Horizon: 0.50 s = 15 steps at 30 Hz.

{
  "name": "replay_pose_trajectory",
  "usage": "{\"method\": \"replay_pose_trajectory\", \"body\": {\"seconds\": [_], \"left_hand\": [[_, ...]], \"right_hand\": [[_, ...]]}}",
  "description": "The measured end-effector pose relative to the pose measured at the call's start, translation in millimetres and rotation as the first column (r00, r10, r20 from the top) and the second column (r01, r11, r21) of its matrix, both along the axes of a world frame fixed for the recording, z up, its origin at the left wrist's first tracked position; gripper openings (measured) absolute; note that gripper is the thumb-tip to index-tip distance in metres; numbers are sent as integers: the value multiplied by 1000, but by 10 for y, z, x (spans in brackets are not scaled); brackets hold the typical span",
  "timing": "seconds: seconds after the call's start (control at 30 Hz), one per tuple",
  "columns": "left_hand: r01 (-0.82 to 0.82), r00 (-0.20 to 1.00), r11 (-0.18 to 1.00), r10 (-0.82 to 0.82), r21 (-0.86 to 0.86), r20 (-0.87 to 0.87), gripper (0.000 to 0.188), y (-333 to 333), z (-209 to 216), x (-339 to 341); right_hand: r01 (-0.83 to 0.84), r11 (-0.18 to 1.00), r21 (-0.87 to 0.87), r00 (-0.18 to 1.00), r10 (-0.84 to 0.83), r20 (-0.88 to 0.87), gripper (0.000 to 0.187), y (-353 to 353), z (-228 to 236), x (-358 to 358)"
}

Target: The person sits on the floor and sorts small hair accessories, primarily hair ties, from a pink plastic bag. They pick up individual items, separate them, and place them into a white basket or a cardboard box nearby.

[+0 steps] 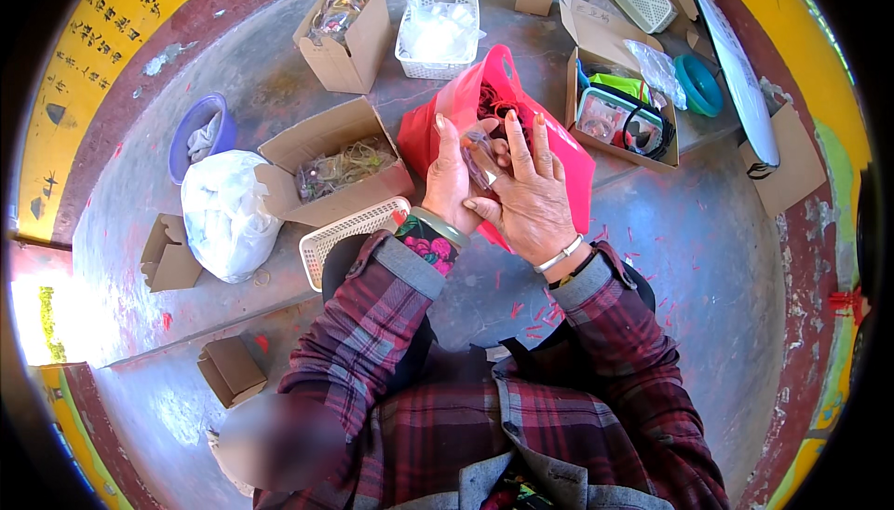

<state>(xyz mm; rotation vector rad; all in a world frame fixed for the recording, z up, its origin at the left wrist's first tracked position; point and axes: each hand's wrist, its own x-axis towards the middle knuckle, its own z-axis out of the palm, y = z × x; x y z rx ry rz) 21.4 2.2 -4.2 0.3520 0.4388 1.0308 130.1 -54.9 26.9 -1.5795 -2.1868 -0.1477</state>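
Observation:
In front of me both hands meet over a small clear plastic bag (480, 162) with something reddish-brown inside. My left hand (451, 184) holds it from the left, thumb pointing up, its other fingers partly hidden. From the right, my right hand (538, 201) closes on the bag with thumb and bent index finger, while its other fingers stretch upward. Directly behind and beneath the hands is a bright red bag (570, 167), its mouth gaping. Dark red cord-like pieces (492, 105) show inside it.
Left of the red bag stand a cardboard box (380, 128) of wrapped items, a cream basket (321, 247) and a stuffed white plastic sack (228, 231). Further off are a white basket (406, 40), a purple basin (177, 151) and a filled carton (643, 163). Red scraps litter the floor.

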Motion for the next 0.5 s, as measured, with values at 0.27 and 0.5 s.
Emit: {"method": "replay_pose_trajectory", "body": {"seconds": [0.27,0.5], "left_hand": [[10,1000,1000,-10,-13,12,74,2,-27,10],[95,995,993,-97,66,29,70,-1,-27,15]], "right_hand": [[-13,1000,-12,1000,13,7,59,-8,28,20],[-17,999,-35,999,16,-38,58,5,-19,41]]}}
